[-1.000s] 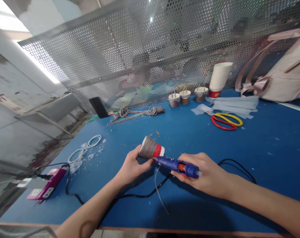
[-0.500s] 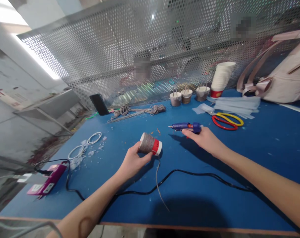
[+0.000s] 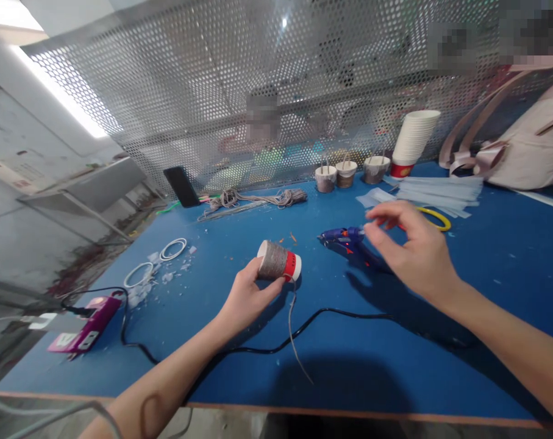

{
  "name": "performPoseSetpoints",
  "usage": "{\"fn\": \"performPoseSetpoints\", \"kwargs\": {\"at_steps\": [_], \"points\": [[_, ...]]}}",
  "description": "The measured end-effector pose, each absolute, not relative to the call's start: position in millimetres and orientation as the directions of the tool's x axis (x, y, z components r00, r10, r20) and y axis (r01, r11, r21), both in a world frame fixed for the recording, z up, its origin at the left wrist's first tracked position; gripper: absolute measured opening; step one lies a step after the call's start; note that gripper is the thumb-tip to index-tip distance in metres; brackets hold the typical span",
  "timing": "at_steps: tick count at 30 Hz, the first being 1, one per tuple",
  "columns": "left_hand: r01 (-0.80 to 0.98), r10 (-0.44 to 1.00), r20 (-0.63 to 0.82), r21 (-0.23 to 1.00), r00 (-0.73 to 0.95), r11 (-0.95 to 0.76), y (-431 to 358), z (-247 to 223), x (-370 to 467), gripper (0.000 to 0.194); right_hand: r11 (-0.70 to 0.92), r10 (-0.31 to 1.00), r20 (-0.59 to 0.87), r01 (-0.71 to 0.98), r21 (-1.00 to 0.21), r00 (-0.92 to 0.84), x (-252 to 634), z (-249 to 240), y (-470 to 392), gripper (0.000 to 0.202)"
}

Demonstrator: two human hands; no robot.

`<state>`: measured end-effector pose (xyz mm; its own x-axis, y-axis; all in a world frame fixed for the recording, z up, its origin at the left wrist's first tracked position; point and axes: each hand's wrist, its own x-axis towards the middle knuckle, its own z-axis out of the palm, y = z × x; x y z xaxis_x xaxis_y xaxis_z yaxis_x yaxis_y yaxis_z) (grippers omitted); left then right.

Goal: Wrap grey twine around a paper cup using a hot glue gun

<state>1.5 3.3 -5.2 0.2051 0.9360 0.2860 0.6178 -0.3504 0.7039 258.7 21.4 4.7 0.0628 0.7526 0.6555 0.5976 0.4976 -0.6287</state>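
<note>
Behind your work stood the perforated metal screen [image 3: 203, 91], and in front of it lay the blue table [image 3: 509, 262], with the pale bag [image 3: 527, 146] at its far right and the stack of cups [image 3: 416, 137] beside that. Your right hand [image 3: 413, 250] was half spread, thumb and forefinger curled with a gap between them, just behind the glue gun [image 3: 342, 236]; from this angle I could not tell whether your fingertips touched its back end. Your left hand [image 3: 244, 296] pinched the cord-wrapped cup [image 3: 272, 261] between thumb and fingers over the front middle of the table, left of the gun. A loose cord [image 3: 289, 323] hung from the cup and trailed toward you, passing the black cable [image 3: 340, 313].

To do this well, a light but steady pinch seemed right, firm enough to hold the turns of cord without crushing the paper. The tail looked best left untangled from the cable, and the nozzle clear of your fingers.

The cup lay on its side, its long axis running left to right and sloping slightly down in your view. Its wider end pointed left, its narrow white end right, with the red band just short of that.
</note>
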Motion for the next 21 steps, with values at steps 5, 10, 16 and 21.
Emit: {"fn": "performPoseSetpoints", "kwargs": {"at_steps": [5,10,16,21], "points": [[0.699,0.853,0.466,0.530,0.234,-0.481,-4.2,-10.9,2.5,0.014,0.197,0.933,0.085,0.298,-0.934,-0.350,205.0,-8.9,-2.1,0.013],[0.762,0.691,0.630,0.233,0.355,-0.605,-6.8,-16.2,-2.1,0.007,-0.426,0.852,-0.272,-0.289,-0.857,-0.448,171.6,-17.6,-7.4,0.030],[0.788,0.650,0.647,0.121,0.399,-0.604,-6.6,-19.2,-4.7,0.010,-0.475,0.824,-0.372,-0.164,-0.864,-0.428,176.5,-7.1,-7.4,0.022],[0.820,0.768,0.548,0.236,0.331,-0.522,-8.1,-17.1,-1.1,0.010,-0.148,0.929,-0.189,0.150,-0.978,-0.317,185.5,-8.5,-1.3,0.007]]}}
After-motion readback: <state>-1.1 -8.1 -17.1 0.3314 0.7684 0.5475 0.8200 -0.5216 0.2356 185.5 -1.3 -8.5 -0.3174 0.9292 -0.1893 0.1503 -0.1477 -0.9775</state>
